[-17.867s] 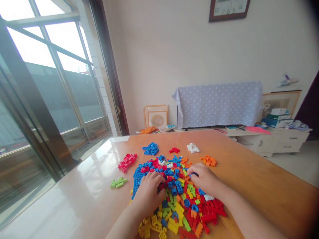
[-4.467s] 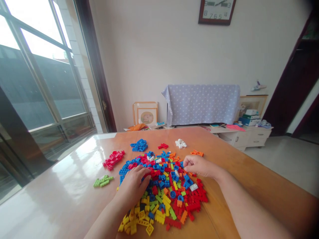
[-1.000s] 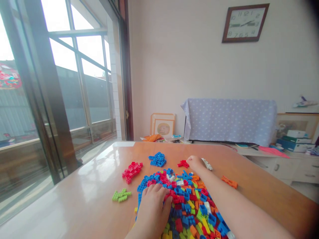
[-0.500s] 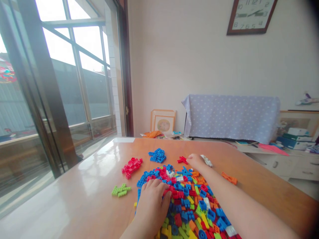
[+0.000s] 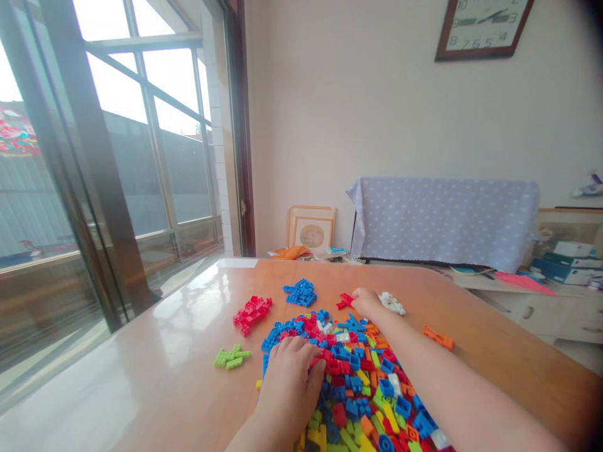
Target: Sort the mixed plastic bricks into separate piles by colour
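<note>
My left hand [image 5: 293, 373] lies palm down on the left side of a big heap of mixed toy building bricks [image 5: 365, 383]; its fingers are slightly bent and the thumb stands apart. Beyond the heap, my right hand [image 5: 367, 304] is stretched out, fingers pinched together at a small group of red bricks [image 5: 345, 301]. The fingertips are partly hidden, and a red brick appears to be between them. Just right of that hand sits a cluster of white bricks [image 5: 392, 304].
Sorted by colour around the heap are blue bricks [image 5: 300, 292], pinkish-red bricks [image 5: 253, 314], light green bricks [image 5: 232, 356] and orange bricks [image 5: 438, 337]. All stand on a glossy brown table [image 5: 155, 383]. A cloth-covered object [image 5: 443, 220] is behind it.
The view has shifted slightly, so everything sits a little differently in the picture. More of the white cluster shows beside my right hand. Both hands stay nearly in place.
</note>
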### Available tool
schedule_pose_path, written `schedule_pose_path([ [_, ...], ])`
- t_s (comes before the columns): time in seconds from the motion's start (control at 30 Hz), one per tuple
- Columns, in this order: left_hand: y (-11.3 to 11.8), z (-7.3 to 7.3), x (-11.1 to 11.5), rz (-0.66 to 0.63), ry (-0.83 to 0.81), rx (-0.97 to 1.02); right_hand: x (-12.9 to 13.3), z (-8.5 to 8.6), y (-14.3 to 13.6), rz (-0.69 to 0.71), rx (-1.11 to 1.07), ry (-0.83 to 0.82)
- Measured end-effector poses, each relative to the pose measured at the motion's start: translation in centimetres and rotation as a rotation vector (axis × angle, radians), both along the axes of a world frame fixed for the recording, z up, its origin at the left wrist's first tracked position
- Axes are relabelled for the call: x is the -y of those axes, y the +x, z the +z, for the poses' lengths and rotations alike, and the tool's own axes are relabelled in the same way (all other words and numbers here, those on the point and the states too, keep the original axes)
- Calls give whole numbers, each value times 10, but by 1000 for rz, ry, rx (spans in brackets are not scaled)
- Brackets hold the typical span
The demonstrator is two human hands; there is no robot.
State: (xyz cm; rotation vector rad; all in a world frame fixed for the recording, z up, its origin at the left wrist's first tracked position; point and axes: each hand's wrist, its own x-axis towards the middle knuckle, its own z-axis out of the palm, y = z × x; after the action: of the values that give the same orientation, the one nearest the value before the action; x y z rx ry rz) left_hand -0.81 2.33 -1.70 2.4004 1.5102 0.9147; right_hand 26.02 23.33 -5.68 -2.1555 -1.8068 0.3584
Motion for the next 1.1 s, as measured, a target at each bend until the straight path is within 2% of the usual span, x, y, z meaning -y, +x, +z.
schedule_pose_path([
  [0.17, -2, -1, -2, 32, -3, -33, 14, 7, 1, 16, -43, 58],
  [0.4, -3, 1, -3, 52, -17, -68, 49, 19, 0, 204, -131, 50],
  [0.57, -3, 0, -2, 76, -39, -74, 84, 24, 2, 334, -156, 49],
  [0.87, -6, -13, -5, 84, -68, -101, 162, 42, -6, 575, -85, 85],
  [0.93, -6, -13, -4, 60, -93, -108, 176, 43, -10, 594, -68, 93],
  [1.1, -4, -13, -2, 7, -87, -134, 197, 37, -17, 537, -19, 128],
])
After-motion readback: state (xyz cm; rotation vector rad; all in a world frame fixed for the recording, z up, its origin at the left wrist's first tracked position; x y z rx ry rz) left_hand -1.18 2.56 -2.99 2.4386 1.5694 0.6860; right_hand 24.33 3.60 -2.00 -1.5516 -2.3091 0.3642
